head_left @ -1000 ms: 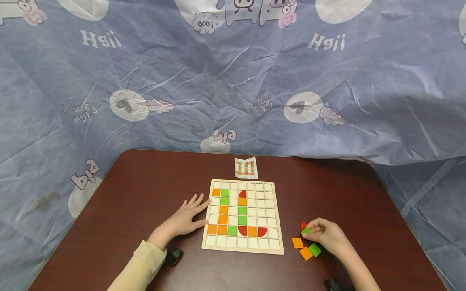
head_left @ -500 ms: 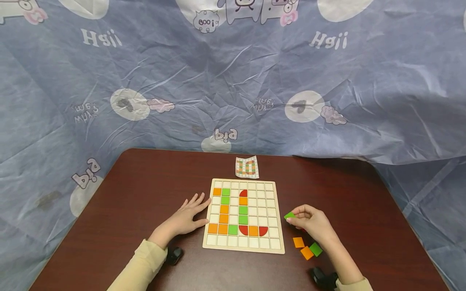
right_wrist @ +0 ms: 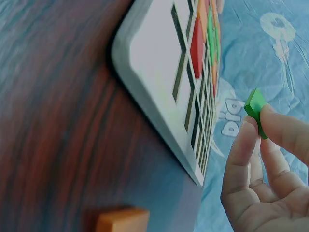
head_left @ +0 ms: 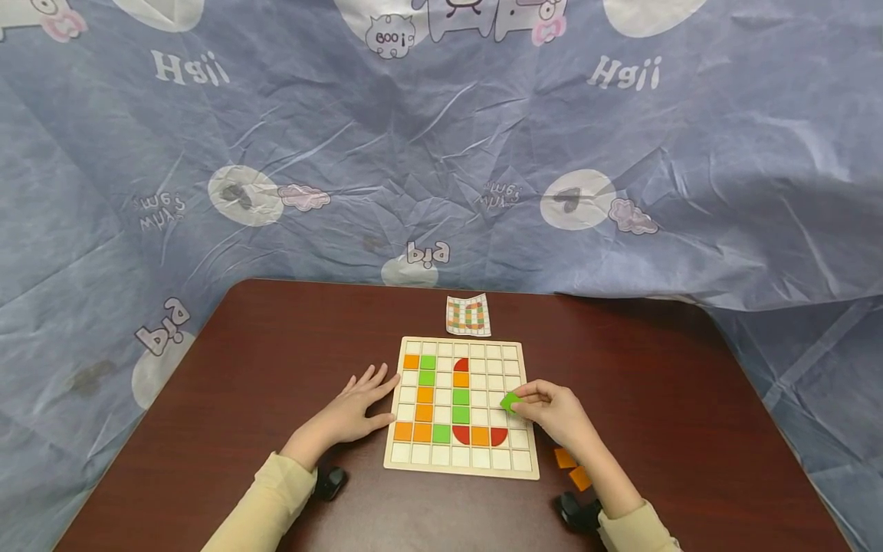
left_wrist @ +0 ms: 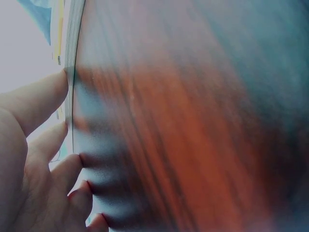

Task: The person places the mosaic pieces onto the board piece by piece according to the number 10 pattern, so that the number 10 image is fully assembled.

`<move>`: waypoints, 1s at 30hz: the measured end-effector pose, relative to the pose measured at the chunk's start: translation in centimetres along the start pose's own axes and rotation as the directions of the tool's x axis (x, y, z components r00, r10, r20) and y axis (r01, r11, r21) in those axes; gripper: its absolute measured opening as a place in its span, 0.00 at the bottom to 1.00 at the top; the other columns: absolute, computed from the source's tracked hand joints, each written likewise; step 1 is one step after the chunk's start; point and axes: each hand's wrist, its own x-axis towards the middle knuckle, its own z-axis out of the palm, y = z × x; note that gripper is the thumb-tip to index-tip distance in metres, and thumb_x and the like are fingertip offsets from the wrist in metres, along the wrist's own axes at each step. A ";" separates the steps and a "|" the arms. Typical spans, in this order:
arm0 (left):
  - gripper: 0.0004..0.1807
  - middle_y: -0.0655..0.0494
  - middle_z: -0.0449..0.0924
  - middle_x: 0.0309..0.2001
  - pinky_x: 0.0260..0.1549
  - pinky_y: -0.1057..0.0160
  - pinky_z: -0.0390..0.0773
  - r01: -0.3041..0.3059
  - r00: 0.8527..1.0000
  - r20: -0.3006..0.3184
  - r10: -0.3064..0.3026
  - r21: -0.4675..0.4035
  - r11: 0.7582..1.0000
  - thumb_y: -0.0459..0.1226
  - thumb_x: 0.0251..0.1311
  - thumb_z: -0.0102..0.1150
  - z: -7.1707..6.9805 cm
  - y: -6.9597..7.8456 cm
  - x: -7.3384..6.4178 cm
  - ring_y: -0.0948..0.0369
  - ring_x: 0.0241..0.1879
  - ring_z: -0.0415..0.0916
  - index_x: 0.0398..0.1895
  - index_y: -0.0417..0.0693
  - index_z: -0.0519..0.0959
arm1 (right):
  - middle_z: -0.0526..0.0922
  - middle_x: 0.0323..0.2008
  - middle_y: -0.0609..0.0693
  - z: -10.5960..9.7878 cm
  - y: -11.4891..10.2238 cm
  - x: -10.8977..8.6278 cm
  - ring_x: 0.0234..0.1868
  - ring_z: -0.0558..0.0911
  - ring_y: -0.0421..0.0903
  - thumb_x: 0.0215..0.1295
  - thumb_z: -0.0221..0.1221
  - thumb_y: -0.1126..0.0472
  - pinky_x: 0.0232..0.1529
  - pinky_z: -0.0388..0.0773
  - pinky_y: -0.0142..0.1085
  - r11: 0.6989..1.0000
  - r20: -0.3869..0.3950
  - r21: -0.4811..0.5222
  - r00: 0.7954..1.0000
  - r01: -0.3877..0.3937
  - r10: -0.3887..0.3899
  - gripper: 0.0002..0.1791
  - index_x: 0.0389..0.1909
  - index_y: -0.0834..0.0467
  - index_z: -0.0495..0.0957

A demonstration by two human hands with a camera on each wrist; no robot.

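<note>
My right hand (head_left: 555, 412) pinches a green square tile (head_left: 510, 402) between thumb and fingers, over the right side of the cream grid board (head_left: 461, 469). In the right wrist view the green tile stands tilted between the fingertips, above the board's surface. Orange, green and red tiles fill some of the board's cells, among them a red quarter-round (head_left: 499, 437) near the lower right. My left hand (head_left: 355, 410) lies with fingers spread at the board's left edge; in the left wrist view its fingertips (left_wrist: 60, 79) reach the board's side.
Loose orange tiles (head_left: 565, 458) lie on the dark wooden table (head_left: 290, 337) right of the board, partly hidden by my right forearm. A small printed pattern card (head_left: 467, 315) lies behind the board. A patterned blue cloth (head_left: 386, 138) hangs behind the table.
My right hand has carried the green tile leftward from the loose pile to over the board's right side. The left hand has stayed at the board's left edge.
</note>
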 end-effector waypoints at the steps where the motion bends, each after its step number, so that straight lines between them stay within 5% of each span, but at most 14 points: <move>1: 0.38 0.45 0.44 0.79 0.75 0.38 0.39 0.000 1.000 0.000 0.000 0.000 1.000 0.48 0.68 0.57 0.0 0.0 0.0 0.44 0.79 0.37 0.78 0.56 0.55 | 0.87 0.34 0.53 0.2 -0.1 0.1 0.32 0.84 0.44 0.59 0.67 0.66 0.32 0.81 0.34 1.000 0.003 -0.007 1.000 0.005 -0.005 0.10 0.42 0.64 0.83; 14: 0.38 0.45 0.44 0.79 0.75 0.38 0.39 0.001 1.000 -0.001 -0.001 -0.013 1.000 0.47 0.68 0.58 0.0 0.1 -0.1 0.44 0.79 0.37 0.78 0.56 0.55 | 0.87 0.29 0.47 1.9 -0.5 0.3 0.29 0.83 0.38 0.57 0.67 0.66 0.32 0.80 0.33 0.975 -0.001 -0.219 0.999 0.045 -0.046 0.05 0.35 0.56 0.87; 30: 0.38 0.44 0.44 0.79 0.74 0.37 0.38 -0.009 1.000 0.000 0.009 -0.014 1.000 0.46 0.68 0.58 -0.1 0.2 -0.1 0.44 0.79 0.36 0.78 0.54 0.55 | 0.82 0.29 0.46 2.7 -0.7 0.3 0.28 0.78 0.37 0.54 0.69 0.68 0.32 0.76 0.31 0.946 -0.026 -0.316 0.996 0.071 -0.084 0.05 0.29 0.55 0.88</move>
